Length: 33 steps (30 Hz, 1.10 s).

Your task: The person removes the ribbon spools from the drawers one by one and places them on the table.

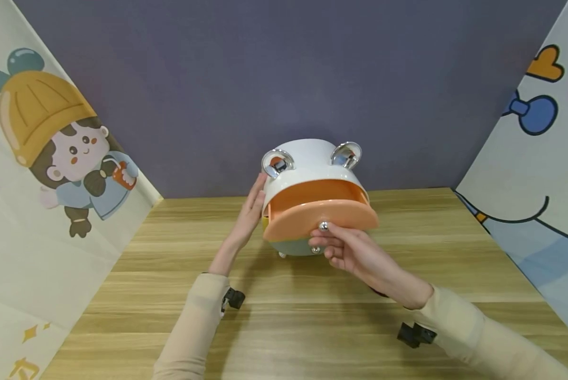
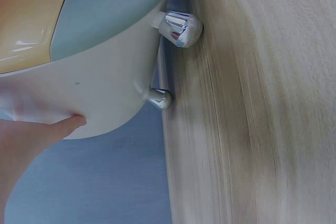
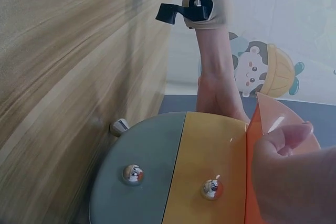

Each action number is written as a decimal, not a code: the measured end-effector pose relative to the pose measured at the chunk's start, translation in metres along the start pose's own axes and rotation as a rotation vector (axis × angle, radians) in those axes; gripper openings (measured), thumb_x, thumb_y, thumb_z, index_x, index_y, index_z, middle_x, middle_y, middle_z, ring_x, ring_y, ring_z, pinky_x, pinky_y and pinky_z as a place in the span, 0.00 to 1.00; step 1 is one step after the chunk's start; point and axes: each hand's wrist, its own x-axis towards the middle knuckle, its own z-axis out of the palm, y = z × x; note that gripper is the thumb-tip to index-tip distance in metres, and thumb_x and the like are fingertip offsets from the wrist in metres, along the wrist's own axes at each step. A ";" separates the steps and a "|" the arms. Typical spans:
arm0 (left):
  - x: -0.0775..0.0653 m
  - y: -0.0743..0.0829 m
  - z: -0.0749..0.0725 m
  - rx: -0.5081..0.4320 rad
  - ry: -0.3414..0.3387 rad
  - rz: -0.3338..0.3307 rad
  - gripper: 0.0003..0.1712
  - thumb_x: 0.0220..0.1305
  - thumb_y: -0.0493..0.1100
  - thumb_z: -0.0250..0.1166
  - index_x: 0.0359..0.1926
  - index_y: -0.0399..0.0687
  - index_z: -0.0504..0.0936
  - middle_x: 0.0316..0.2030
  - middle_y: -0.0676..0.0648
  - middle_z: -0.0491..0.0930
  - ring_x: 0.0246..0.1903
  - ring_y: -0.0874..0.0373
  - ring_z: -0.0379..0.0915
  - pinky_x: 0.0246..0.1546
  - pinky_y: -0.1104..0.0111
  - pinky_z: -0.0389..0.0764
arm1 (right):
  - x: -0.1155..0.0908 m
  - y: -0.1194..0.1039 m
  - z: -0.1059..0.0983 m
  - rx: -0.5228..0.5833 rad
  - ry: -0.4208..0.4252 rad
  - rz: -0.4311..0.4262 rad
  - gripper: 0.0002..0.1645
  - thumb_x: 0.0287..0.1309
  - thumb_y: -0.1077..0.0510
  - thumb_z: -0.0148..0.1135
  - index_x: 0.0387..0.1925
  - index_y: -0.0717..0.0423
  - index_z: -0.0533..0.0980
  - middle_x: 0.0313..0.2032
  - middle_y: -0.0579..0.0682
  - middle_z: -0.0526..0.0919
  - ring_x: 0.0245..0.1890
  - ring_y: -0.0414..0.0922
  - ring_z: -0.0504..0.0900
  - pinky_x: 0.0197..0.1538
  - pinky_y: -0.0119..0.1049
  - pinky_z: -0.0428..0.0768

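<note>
A small rounded white drawer box (image 1: 307,158) with two shiny silver ears stands at the back of the table. Its top orange drawer (image 1: 288,224) is pulled partly out, and the hollow behind the front shows in the head view. My right hand (image 1: 355,253) pinches that drawer's silver knob (image 1: 324,226) between thumb and fingers. With fingers extended, my left hand (image 1: 248,219) rests against the box's left side. Below the orange front, a yellow drawer (image 3: 210,156) and a grey-green drawer (image 3: 142,150) sit closed, each with a round knob.
Short silver feet (image 2: 181,29) carry the box on the wood-grain table (image 1: 284,327). Behind rises a dark blue-grey panel (image 1: 284,79). Cartoon-printed white panels flank the table at left (image 1: 8,221) and right (image 1: 564,174).
</note>
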 end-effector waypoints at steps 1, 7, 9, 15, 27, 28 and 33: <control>0.000 0.000 0.000 -0.001 0.000 0.003 0.31 0.80 0.45 0.38 0.79 0.51 0.46 0.80 0.45 0.34 0.80 0.49 0.29 0.79 0.45 0.41 | 0.001 0.000 0.000 -0.003 0.003 -0.002 0.19 0.75 0.45 0.48 0.47 0.51 0.80 0.38 0.39 0.89 0.29 0.31 0.78 0.33 0.21 0.77; 0.007 -0.021 -0.001 0.003 0.014 0.012 0.31 0.80 0.46 0.37 0.79 0.56 0.46 0.81 0.48 0.34 0.80 0.51 0.29 0.79 0.46 0.40 | 0.005 -0.001 -0.001 -0.002 0.012 -0.004 0.19 0.75 0.44 0.48 0.48 0.50 0.79 0.38 0.39 0.89 0.28 0.31 0.78 0.32 0.21 0.78; 0.010 -0.030 -0.002 0.010 0.024 0.022 0.30 0.80 0.47 0.37 0.79 0.59 0.47 0.81 0.50 0.35 0.80 0.53 0.29 0.79 0.47 0.39 | 0.006 -0.001 -0.002 -0.002 0.010 -0.006 0.20 0.75 0.44 0.48 0.48 0.51 0.79 0.38 0.39 0.89 0.28 0.31 0.78 0.32 0.21 0.78; 0.011 -0.035 -0.002 0.020 0.050 0.051 0.30 0.80 0.50 0.39 0.78 0.64 0.50 0.81 0.53 0.39 0.80 0.57 0.33 0.80 0.49 0.39 | 0.009 -0.004 -0.002 -0.001 0.018 -0.009 0.20 0.75 0.44 0.48 0.48 0.51 0.79 0.38 0.40 0.89 0.29 0.32 0.79 0.33 0.21 0.79; 0.008 -0.025 -0.002 0.018 0.018 0.015 0.31 0.80 0.46 0.37 0.79 0.58 0.46 0.81 0.50 0.34 0.80 0.53 0.29 0.79 0.46 0.38 | 0.020 -0.005 -0.005 0.002 0.043 -0.009 0.18 0.74 0.45 0.49 0.46 0.52 0.79 0.38 0.41 0.89 0.31 0.32 0.80 0.36 0.22 0.81; 0.006 -0.020 -0.002 0.019 0.016 0.013 0.31 0.80 0.46 0.38 0.79 0.56 0.46 0.81 0.48 0.34 0.80 0.52 0.29 0.79 0.45 0.38 | 0.021 -0.005 -0.005 -0.001 0.043 -0.011 0.18 0.74 0.46 0.49 0.46 0.51 0.80 0.38 0.41 0.89 0.31 0.32 0.81 0.35 0.22 0.81; 0.006 -0.026 -0.002 0.005 0.026 0.021 0.30 0.80 0.50 0.39 0.79 0.62 0.48 0.81 0.49 0.35 0.80 0.54 0.29 0.79 0.45 0.39 | 0.026 -0.006 -0.007 -0.018 0.042 -0.018 0.17 0.75 0.46 0.49 0.44 0.50 0.81 0.37 0.41 0.89 0.29 0.32 0.81 0.35 0.21 0.81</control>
